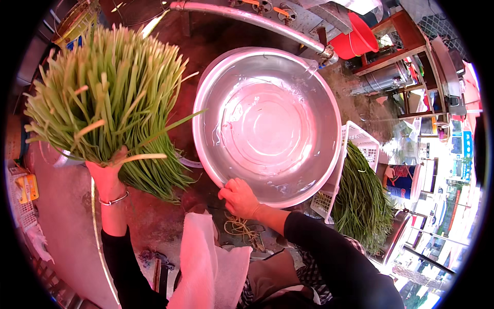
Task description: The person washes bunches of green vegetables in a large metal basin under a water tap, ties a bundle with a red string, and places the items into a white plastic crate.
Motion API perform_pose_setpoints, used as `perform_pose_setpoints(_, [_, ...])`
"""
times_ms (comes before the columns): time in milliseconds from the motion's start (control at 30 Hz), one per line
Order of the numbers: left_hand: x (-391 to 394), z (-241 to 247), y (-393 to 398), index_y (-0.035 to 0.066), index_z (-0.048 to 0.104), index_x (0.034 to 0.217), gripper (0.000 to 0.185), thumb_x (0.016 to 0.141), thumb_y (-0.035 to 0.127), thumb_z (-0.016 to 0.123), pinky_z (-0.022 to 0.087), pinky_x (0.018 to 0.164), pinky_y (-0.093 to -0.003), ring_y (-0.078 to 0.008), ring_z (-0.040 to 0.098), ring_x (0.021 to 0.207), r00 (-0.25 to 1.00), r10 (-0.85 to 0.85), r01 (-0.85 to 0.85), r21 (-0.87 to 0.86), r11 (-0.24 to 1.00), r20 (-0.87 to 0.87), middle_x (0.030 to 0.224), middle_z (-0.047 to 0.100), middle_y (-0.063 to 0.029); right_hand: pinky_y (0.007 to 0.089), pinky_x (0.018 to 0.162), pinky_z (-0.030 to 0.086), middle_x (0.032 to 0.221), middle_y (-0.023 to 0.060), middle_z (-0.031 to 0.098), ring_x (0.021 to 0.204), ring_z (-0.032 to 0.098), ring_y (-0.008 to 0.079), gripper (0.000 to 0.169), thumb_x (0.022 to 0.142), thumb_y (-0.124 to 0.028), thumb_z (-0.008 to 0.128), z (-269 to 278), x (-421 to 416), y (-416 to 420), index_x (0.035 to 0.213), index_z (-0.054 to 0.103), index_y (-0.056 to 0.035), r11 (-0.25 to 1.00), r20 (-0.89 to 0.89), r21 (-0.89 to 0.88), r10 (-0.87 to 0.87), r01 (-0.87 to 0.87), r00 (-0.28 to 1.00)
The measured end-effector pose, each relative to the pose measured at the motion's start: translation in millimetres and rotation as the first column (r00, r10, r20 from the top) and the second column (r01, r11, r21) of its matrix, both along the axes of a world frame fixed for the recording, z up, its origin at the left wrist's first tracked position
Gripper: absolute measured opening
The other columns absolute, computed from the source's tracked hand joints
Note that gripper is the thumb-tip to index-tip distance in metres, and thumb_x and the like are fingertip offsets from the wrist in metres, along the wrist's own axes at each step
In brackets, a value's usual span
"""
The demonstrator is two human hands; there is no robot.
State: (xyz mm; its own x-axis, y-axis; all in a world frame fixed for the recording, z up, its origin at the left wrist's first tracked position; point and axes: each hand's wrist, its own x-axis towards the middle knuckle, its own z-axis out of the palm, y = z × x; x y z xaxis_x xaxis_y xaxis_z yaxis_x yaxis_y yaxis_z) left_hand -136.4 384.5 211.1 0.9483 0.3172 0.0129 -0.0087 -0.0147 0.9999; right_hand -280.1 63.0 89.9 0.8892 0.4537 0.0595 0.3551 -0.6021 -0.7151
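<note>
My left hand (106,170) grips a large bundle of long green stems (112,104), possibly garlic scapes or chives, raised at the left with the pale cut ends upward. A bangle circles that wrist. At the centre stands a wide round metal basin (270,127) with water in it. My right hand (240,197) lies at the basin's near rim with its fingers curled; whether they pinch the rim is hard to tell. To the right, a heap of thin green leafy stalks (361,197) fills a white plastic basket (362,143) beside the basin.
Beyond the basin runs a metal pipe (247,17) along a stove with orange handles. A red bucket (353,38) and a wooden shelf (401,58) stand at the back right. Loose string (243,230) lies on the floor near me. A yellow basket (77,23) is at the back left.
</note>
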Motion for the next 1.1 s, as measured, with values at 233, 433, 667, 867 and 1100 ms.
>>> perform_pose_setpoints(233, [53.6, 30.5, -182.3, -0.007, 0.064, 0.101, 0.031, 0.072, -0.001, 0.075, 0.056, 0.083, -0.0343, -0.0243, 0.072, 0.086, 0.961, -0.262, 0.277, -0.395, 0.876, 0.094, 0.092, 0.072, -0.0169, 0.0446, 0.086, 0.048, 0.102, 0.0085, 0.055, 0.099, 0.057, 0.0328, 0.027, 0.075, -0.006, 0.061, 50.8, 8.6, -99.6, 0.101, 0.062, -0.0113, 0.901, -0.322, 0.031, 0.418, -0.432, 0.849])
perform_pose_setpoints(433, [56.1, -27.3, -281.7, -0.001, 0.063, 0.106, 0.037, 0.073, 0.006, 0.078, 0.052, 0.084, -0.032, -0.0189, 0.068, 0.087, 0.885, -0.462, 0.412, -0.37, 0.833, -0.055, 0.094, 0.072, -0.0098, 0.0327, 0.065, 0.049, 0.085, 0.0123, 0.062, 0.069, 0.061, 0.0224, 0.022, 0.081, 0.004, 0.051, 68.0, 4.4, -216.1, 0.091, 0.067, -0.0048, 0.918, -0.243, 0.029, -0.377, 0.395, 0.894])
perform_pose_setpoints(667, [48.1, -74.2, -320.6, 0.0, 0.055, 0.115, 0.056, 0.07, 0.015, 0.085, 0.051, 0.087, -0.0325, -0.0168, 0.063, 0.095, 0.846, -0.455, 0.448, -0.09, 0.889, -0.278, 0.108, 0.066, -0.008, 0.029, 0.064, 0.045, 0.088, 0.0113, 0.063, 0.072, 0.059, 0.0192, 0.021, 0.077, 0.012, 0.048, 48.8, 70.1, -229.9, 0.081, 0.064, -0.001, 0.787, -0.021, 0.267, -0.573, 0.556, 0.82])
perform_pose_setpoints(867, [36.2, -118.6, -320.1, -0.005, 0.034, 0.14, 0.088, 0.068, 0.017, 0.081, 0.044, 0.101, -0.0371, -0.0258, 0.053, 0.118, 0.719, -0.65, 0.691, 0.155, 0.706, -0.245, 0.126, 0.052, -0.0201, 0.0305, 0.068, 0.047, 0.096, 0.0114, 0.063, 0.074, 0.058, 0.0203, 0.028, 0.078, 0.014, 0.043, 49.2, 91.0, -251.4, 0.091, 0.062, -0.0022, 0.726, 0.049, 0.236, -0.672, 0.646, 0.739])
perform_pose_setpoints(1100, [44.7, -144.7, -295.5, 0.006, 0.055, 0.129, 0.053, 0.077, -0.007, 0.053, 0.05, 0.091, -0.0343, -0.0259, 0.059, 0.112, 0.792, -0.566, 0.607, 0.192, 0.771, -0.229, 0.124, 0.057, -0.014, 0.0402, 0.092, 0.048, 0.121, 0.0165, 0.059, 0.106, 0.059, 0.031, 0.038, 0.084, 0.006, 0.053, 52.4, 77.2, -316.9, 0.121, 0.059, -0.0017, 0.665, 0.286, -0.186, -0.668, 0.724, 0.687])
